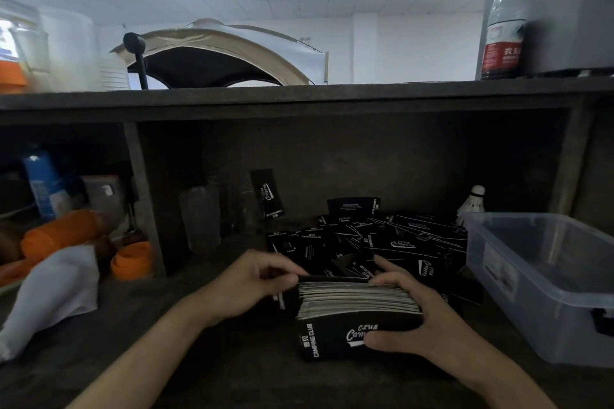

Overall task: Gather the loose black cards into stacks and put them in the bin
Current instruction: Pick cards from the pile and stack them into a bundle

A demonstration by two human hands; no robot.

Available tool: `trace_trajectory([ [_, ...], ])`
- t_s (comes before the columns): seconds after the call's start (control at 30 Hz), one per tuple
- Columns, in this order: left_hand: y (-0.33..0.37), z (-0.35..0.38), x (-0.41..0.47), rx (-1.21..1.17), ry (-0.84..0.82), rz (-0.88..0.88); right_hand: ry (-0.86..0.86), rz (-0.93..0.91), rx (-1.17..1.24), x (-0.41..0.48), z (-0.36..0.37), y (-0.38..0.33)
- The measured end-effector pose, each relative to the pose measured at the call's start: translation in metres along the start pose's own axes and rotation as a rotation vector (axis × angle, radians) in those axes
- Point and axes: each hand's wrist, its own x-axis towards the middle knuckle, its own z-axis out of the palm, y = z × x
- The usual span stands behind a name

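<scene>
Head view. Stack of black cards [355, 315] stands on edge on the dark surface [186, 335], white card edges up, printed face toward the camera.
- Right hand [428, 319] grips the stack at its right end: thumb on the front face, fingers curled over the far side.
- Left hand [252, 285] is at the stack's left end, fingers curled and pinching its upper back corner.
- Loose black cards [382, 239] lie in a disorderly heap just behind the stack, reaching to the bin [548, 292].
- The bin, translucent plastic, sits on the right; the right hand and wrist lie between it and the stack.
- One card [267, 192] leans upright against the back wall.
- Shuttlecock [471, 202] stands behind the bin's far corner.
- Clear tumbler [199, 216] stands left of the heap.
- Beyond the divider at left: orange cups [133, 259] and white cloth [56, 285].
- Bottle [503, 26] stands on the shelf top.
</scene>
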Motion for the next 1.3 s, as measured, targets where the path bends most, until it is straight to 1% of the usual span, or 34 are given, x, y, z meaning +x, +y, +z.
trace_trajectory([
  [0.07, 0.009, 0.01, -0.007, -0.057, -0.077, -0.005, 0.031, 0.018, 0.031, -0.001, 0.001, 0.001],
  [0.1, 0.014, 0.017, -0.008, -0.107, -0.093, -0.055, 0.048, 0.029, 0.041, -0.002, 0.001, 0.001],
  [0.17, 0.021, 0.031, -0.004, -0.206, -0.093, -0.167, 0.062, 0.034, 0.031, -0.003, 0.002, 0.001],
  [0.23, 0.028, 0.051, 0.001, -0.218, -0.072, -0.196, 0.036, 0.018, -0.009, -0.003, 0.004, -0.002],
  [0.33, 0.04, 0.059, 0.013, -0.186, -0.014, -0.2, 0.008, 0.011, -0.013, -0.003, 0.003, -0.007],
  [0.37, 0.037, 0.055, 0.023, -0.177, 0.049, -0.203, 0.005, 0.007, -0.006, -0.003, 0.002, -0.007],
  [0.4, 0.034, 0.049, 0.033, -0.173, 0.158, -0.209, 0.006, 0.002, -0.002, -0.003, 0.002, -0.008],
  [0.43, 0.026, 0.042, 0.046, -0.077, 0.258, -0.233, 0.01, 0.0, 0.003, -0.004, 0.002, -0.008],
  [0.47, 0.015, 0.038, 0.06, 0.104, 0.303, -0.287, 0.016, 0.002, 0.009, -0.004, 0.003, -0.007],
  [0.5, 0.006, 0.037, 0.07, 0.305, 0.255, -0.371, 0.018, 0.004, 0.013, -0.004, 0.003, -0.006],
  [0.53, -0.001, 0.04, 0.078, 0.437, 0.181, -0.452, 0.018, 0.005, 0.013, -0.005, 0.003, -0.006],
  [0.57, -0.007, 0.045, 0.084, 0.506, 0.106, -0.517, 0.016, 0.004, 0.009, -0.005, 0.003, -0.006],
  [0.6, -0.009, 0.049, 0.089, 0.541, 0.067, -0.544, 0.015, 0.0, 0.002, -0.004, 0.003, -0.007],
  [0.7, -0.01, 0.05, 0.104, 0.598, 0.088, -0.548, 0.013, -0.001, -0.002, -0.003, 0.002, -0.006],
  [0.73, -0.012, 0.045, 0.11, 0.58, 0.099, -0.558, 0.01, 0.001, 0.001, -0.003, 0.002, -0.005],
  [0.8, -0.022, 0.031, 0.115, 0.443, 0.107, -0.572, 0.004, 0.005, 0.005, -0.002, 0.001, -0.005],
  [0.83, -0.029, 0.025, 0.114, 0.347, 0.124, -0.56, -0.002, 0.007, 0.011, -0.002, 0.0, -0.005],
  [0.9, -0.038, 0.02, 0.104, 0.164, 0.188, -0.457, -0.012, 0.007, 0.025, -0.003, 0.0, -0.006],
  [1.0, -0.026, 0.008, 0.078, -0.069, 0.346, -0.177, -0.014, -0.006, 0.022, -0.003, 0.0, -0.006],
  [1.03, -0.017, 0.0, 0.071, -0.134, 0.369, -0.076, -0.004, -0.014, 0.015, -0.002, 0.001, -0.004],
  [1.07, -0.005, -0.009, 0.063, -0.161, 0.368, 0.035, 0.012, -0.025, 0.002, -0.002, 0.001, -0.003],
  [1.13, 0.019, -0.024, 0.05, -0.105, 0.323, 0.225, 0.039, -0.041, -0.028, 0.0, 0.003, 0.001],
  [1.17, 0.029, -0.029, 0.045, -0.055, 0.325, 0.287, 0.044, -0.042, -0.034, 0.0, 0.003, 0.002],
  [1.2, 0.039, -0.03, 0.04, -0.046, 0.351, 0.338, 0.046, -0.042, -0.033, 0.0, 0.003, 0.003],
  [1.23, 0.045, -0.028, 0.034, -0.076, 0.411, 0.36, 0.042, -0.042, -0.026, 0.0, 0.003, 0.003],
  [1.3, 0.049, -0.018, 0.024, -0.175, 0.472, 0.361, 0.043, -0.049, -0.018, -0.001, 0.004, 0.003],
])
